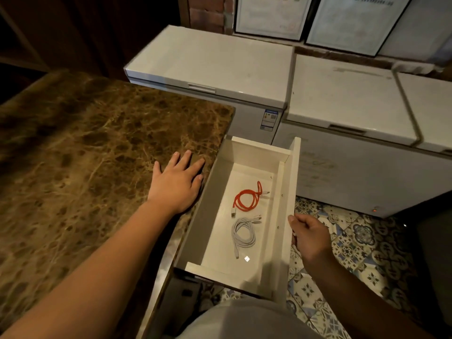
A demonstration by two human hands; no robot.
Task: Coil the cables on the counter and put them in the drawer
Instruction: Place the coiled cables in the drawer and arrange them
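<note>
Our left hand (177, 183) lies flat and empty on the brown marble counter (85, 155), just beside the open white drawer (286, 192). Our right hand (309, 237) grips the drawer's front panel. Between our hands, inside the drawer, lie the coiled red cable (245, 198) and, nearer us, the coiled white cable (243, 234).

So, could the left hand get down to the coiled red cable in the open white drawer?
Probably yes. The left hand rests flat and empty on the brown marble counter beside the drawer, and nothing covers the red cable; the right hand only grips the drawer front.
</note>
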